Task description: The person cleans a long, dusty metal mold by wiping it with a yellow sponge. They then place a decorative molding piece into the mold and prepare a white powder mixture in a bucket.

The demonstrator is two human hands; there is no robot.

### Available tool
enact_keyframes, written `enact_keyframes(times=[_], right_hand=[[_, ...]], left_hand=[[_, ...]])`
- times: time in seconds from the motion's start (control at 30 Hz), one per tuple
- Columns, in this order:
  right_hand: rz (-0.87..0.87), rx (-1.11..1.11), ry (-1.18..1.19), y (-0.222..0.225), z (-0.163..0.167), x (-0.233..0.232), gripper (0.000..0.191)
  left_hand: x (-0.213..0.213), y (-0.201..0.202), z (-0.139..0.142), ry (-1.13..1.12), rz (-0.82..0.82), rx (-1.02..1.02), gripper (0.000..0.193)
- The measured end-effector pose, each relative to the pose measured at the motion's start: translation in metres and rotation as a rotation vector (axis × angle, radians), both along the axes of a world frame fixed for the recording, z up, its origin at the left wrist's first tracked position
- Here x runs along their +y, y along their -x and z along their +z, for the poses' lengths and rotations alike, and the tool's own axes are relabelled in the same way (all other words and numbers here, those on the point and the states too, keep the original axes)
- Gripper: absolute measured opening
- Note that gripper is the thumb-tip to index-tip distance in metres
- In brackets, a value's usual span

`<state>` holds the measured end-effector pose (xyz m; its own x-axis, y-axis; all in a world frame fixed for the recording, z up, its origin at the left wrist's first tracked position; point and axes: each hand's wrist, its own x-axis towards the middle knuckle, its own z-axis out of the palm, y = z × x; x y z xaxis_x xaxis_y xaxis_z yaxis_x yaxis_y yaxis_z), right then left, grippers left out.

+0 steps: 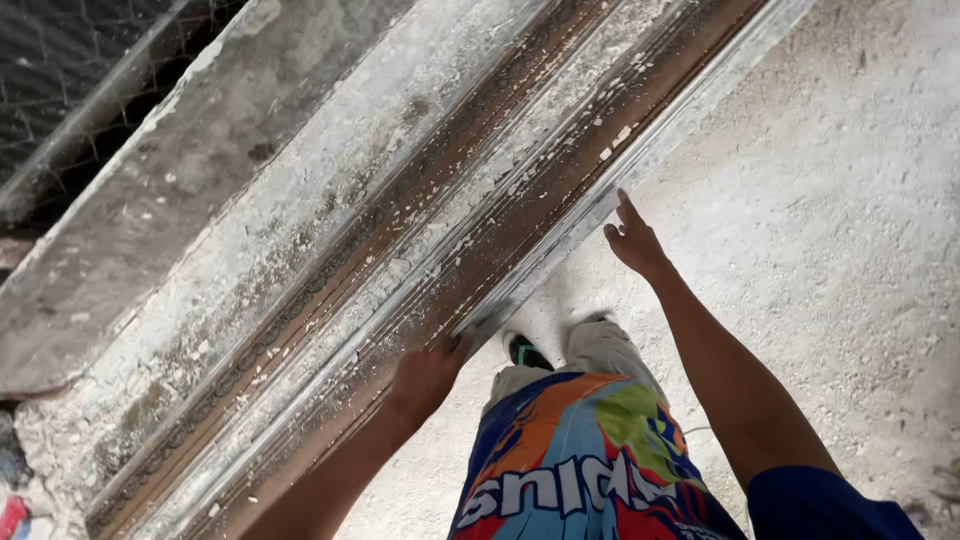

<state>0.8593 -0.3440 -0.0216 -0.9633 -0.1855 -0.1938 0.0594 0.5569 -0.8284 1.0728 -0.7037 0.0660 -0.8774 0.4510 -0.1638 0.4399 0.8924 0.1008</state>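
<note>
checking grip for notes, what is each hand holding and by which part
The left hand grips a flat scraper-like tool by its handle end against the moulded beam. The right hand holds nothing.

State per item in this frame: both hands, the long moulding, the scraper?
left hand: closed around a small grey scraper, blade against the moulding edge
right hand: open, fingertips at the moulding edge
long grey moulded strip: lying diagonal, dusty, coating flaking
pale dusty floor: powder-covered

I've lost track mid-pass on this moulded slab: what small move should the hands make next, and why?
Probably draw the scraper in the left hand further along the slab's edge, toward the right hand that steadies it. White flakes still cling to the brown grooves there.
</note>
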Motion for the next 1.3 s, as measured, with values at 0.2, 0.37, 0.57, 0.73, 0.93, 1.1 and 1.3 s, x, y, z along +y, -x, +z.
enact_keyframes(times=[0.2, 0.37, 0.57, 0.73, 0.93, 1.1, 1.3], right_hand=[[-0.138, -0.14, 0.002, 0.0, 0.002, -0.009, 0.1], [-0.144, -0.26, 0.059, 0.002, 0.009, -0.004, 0.102], [0.018, -0.26, 0.03, 0.02, 0.002, 0.029, 0.105], [0.087, -0.374, 0.047, 0.063, -0.007, 0.118, 0.099], [0.089, -0.058, 0.027, 0.156, -0.036, 0.225, 0.087], [0.114, -0.175, -0.058, 0.221, -0.049, 0.216, 0.09], [0.142, -0.205, -0.209, 0.226, -0.022, 0.186, 0.089]], left_hand=[[0.0, 0.0, 0.012, 0.162, -0.025, -0.167, 0.063], [0.116, 0.145, -0.022, 0.019, -0.089, -0.148, 0.047], [0.271, 0.32, -0.026, -0.064, 0.002, 0.014, 0.023], [0.217, 0.287, -0.04, 0.004, 0.002, -0.164, 0.033], [0.085, 0.092, -0.03, 0.02, 0.047, 0.063, 0.056], [0.081, 0.063, -0.018, 0.158, 0.117, 0.027, 0.057], [0.266, 0.283, -0.05, 0.069, 0.085, -0.109, 0.075]])
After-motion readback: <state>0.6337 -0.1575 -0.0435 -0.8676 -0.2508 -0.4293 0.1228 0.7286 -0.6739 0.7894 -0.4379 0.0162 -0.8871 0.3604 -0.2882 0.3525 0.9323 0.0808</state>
